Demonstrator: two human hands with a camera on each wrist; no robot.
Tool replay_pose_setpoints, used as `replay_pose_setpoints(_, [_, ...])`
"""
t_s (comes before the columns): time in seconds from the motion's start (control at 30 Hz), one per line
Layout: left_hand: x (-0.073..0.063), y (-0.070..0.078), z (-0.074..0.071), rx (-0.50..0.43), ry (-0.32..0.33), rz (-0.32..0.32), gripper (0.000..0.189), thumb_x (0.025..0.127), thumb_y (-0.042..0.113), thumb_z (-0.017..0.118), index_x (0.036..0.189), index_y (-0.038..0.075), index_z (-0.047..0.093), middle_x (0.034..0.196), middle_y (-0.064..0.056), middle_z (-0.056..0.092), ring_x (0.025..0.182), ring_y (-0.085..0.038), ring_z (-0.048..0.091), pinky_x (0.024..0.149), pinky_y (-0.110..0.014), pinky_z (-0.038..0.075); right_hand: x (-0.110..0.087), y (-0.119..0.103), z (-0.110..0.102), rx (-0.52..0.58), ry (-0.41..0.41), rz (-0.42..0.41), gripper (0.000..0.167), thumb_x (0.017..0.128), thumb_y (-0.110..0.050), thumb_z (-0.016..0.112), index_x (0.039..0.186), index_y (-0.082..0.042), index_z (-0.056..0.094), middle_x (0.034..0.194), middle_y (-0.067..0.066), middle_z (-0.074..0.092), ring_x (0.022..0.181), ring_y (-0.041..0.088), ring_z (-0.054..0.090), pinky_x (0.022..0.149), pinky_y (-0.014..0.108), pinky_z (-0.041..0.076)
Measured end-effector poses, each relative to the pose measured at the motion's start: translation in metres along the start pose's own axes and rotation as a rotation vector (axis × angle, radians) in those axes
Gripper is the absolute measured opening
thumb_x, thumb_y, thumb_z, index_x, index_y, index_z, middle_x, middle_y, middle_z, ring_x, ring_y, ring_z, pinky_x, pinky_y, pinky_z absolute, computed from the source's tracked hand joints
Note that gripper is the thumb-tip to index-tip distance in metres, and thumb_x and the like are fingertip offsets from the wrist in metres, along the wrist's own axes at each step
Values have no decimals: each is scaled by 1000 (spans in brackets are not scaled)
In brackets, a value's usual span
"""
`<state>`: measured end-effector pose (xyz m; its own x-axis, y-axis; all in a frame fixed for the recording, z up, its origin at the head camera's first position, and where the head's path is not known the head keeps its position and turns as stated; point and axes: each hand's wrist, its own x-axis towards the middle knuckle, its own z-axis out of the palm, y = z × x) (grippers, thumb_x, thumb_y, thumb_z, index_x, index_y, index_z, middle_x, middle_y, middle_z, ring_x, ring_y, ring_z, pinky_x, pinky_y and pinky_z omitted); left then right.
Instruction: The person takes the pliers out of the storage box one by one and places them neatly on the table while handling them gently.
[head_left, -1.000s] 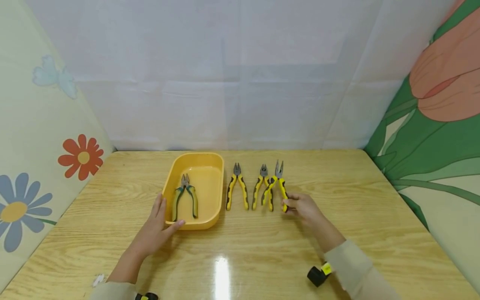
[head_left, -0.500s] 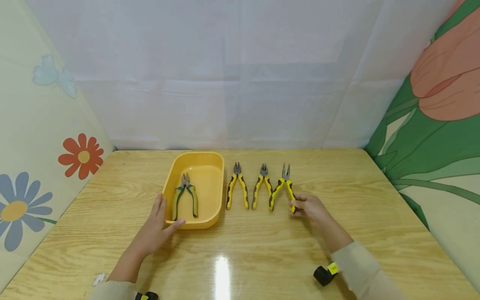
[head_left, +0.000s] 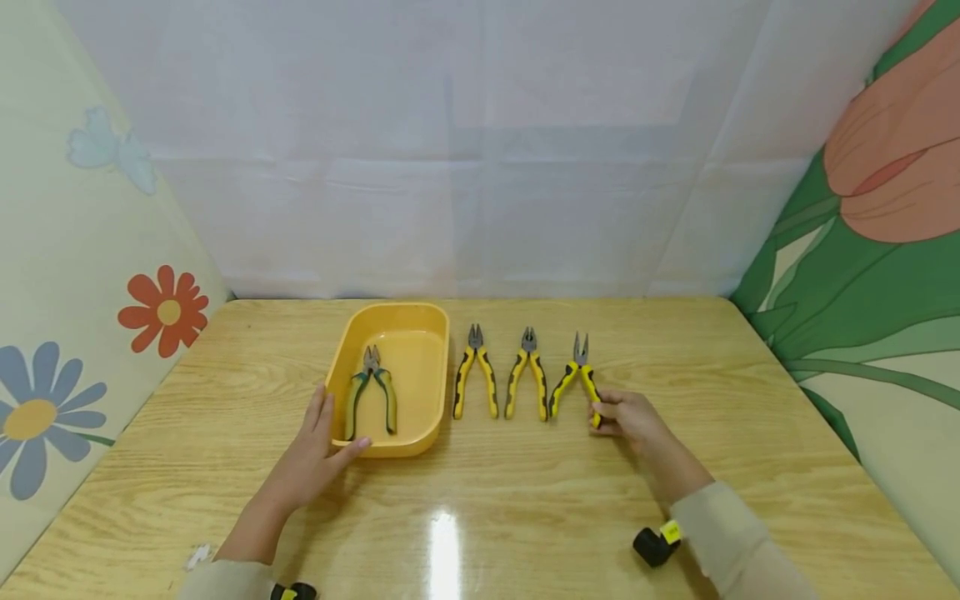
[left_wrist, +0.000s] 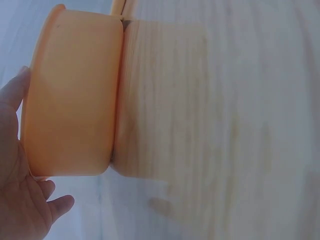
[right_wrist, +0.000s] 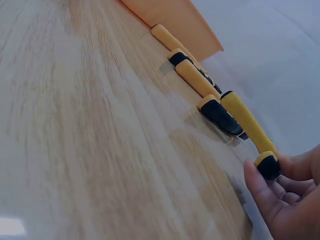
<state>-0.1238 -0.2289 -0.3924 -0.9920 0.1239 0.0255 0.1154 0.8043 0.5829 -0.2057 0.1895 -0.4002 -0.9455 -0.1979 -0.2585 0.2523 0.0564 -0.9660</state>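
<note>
Long-nose pliers [head_left: 581, 356] lie forward-left of my right hand [head_left: 630, 419], pinching right handle [head_left: 591, 386]; long axis points away. Left hand [head_left: 309, 462], farther, spread against tray [head_left: 417, 375].

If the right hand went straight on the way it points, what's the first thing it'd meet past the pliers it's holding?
Probably the neighboring yellow-and-black pliers, just left of the long-nosed pliers in the right hand. Height is hard to judge, so it might pass over.
</note>
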Motion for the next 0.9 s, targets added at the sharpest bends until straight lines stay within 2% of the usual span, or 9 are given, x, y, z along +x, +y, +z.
replay_pose_setpoints(0.23, [0,1,1,-1,-5,-6,89,84,48,47,136,-3,-3,140,-7,-20,125,-40,4,94,-56,14,5,-2,-3,-36,33,58,39,86,5,42,118,24,30,74,7,54,64,12,55,65,28,50])
replay_pose_setpoints(0.37, [0,2,1,-3,-9,-5,89,84,48,47,136,-3,-3,140,-7,-20,125,-39,3,94,-56,14,8,-3,-6,-36,58,89,43,86,5,43,121,24,25,75,9,55,63,13,56,64,29,50])
replay_pose_setpoints(0.77, [0,0,0,-10,-16,-16,89,84,48,47,136,-3,-4,140,-7,-21,125,-40,2,94,-57,13,17,-2,-5,-82,70,96,45,87,4,42,123,23,24,79,11,53,62,12,55,63,27,50])
replay_pose_setpoints(0.9, [-1,0,0,-18,-14,-18,89,84,47,48,136,-3,-4,140,-7,-21,125,-40,3,94,-57,14,20,-3,-5,-74,108,99,44,86,4,45,123,21,27,78,11,54,59,12,55,62,27,50])
